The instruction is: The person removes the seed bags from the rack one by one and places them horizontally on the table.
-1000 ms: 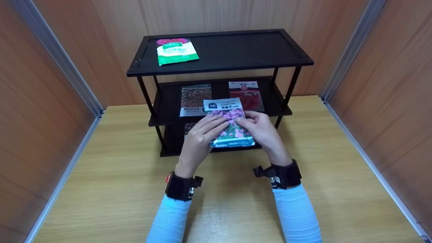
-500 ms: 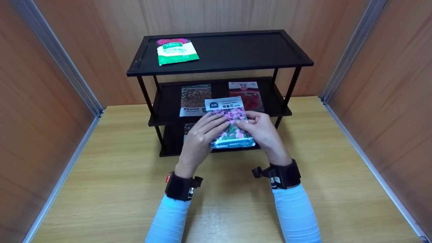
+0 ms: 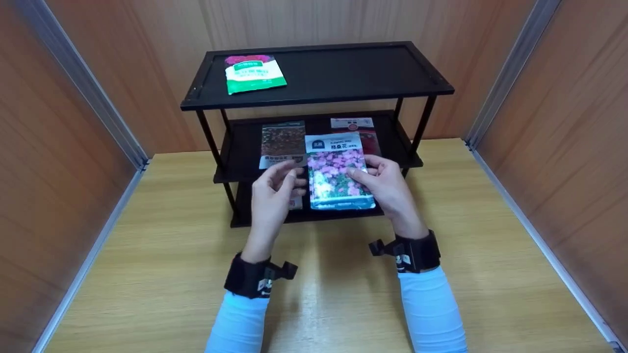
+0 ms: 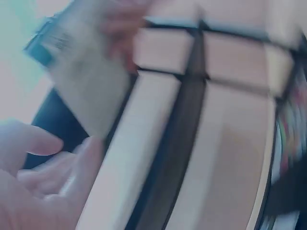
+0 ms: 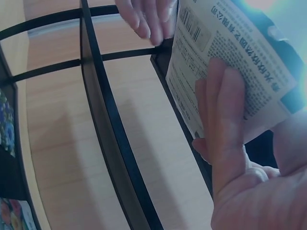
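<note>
Nearest us, in front of the black rack (image 3: pixel 343 73), we see pale blue sleeves (image 3: pixel 235 326) and dark wrist straps (image 3: pixel 417 252) above the wooden table (image 3: pixel 147 269). Before the rack's shelves, we find the right hand (image 3: pixel 387 189) pinching a pink-flower packet (image 3: pixel 336 174), thumb on the flowered front and fingers behind its printed back. The left hand (image 3: pixel 272 196) is just beside that packet's left edge, fingers loosely bent, gripping nothing. On the rack's bottom shelf we make out a mostly hidden packet (image 3: pixel 295 202). On its middle shelf, a brownish packet (image 3: pixel 283 142) lies left and a red packet (image 3: pixel 370 141), partly covered from our view, lies right. On the rack's top, toward its left end, rests a green-and-white packet (image 3: pixel 255 76); behind the rack stands a wood-grain wall (image 3: pixel 309 22).
</note>
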`<state>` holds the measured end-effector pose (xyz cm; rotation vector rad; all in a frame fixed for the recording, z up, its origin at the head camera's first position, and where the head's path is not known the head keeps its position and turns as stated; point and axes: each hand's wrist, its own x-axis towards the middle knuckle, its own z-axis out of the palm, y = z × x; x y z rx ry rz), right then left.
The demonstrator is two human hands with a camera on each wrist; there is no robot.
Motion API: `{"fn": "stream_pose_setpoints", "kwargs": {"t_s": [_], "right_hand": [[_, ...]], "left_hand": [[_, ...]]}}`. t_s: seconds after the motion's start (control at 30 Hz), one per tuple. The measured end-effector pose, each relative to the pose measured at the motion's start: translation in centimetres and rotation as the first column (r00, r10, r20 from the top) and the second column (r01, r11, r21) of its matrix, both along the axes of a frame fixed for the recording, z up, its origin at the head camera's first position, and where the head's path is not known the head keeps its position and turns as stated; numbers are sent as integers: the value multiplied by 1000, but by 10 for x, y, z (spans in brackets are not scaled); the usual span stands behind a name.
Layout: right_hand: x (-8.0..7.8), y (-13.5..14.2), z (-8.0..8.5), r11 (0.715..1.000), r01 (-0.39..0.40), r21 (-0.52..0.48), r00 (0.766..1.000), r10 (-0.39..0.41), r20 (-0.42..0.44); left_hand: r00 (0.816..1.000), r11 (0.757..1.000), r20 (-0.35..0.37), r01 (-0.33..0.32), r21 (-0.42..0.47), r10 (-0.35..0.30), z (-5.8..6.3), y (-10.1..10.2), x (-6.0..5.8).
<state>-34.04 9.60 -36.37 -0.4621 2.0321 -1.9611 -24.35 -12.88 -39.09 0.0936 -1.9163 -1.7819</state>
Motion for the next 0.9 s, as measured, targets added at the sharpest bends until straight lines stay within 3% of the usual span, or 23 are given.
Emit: {"fn": "stream_pose_setpoints", "kwargs": {"t_s": [0.1,0.23,0.63,0.9], "right_hand": [[-1,-1,1,1000,9,3,1000,-9,14],[-1,-3,1,1000,11,18,1000,-12,27],[0,-5,-2,995,-70,78,997,66,45],[-2,3,-4,986,-68,155,997,74,-34]], "left_hand": [[981,975,153,87,206,-120,6,1,3],[956,966,236,118,229,-173,7,4,3],[949,962,231,166,217,-216,0,9,0],[944,969,251,172,176,-213,-3,12,-1]]}}
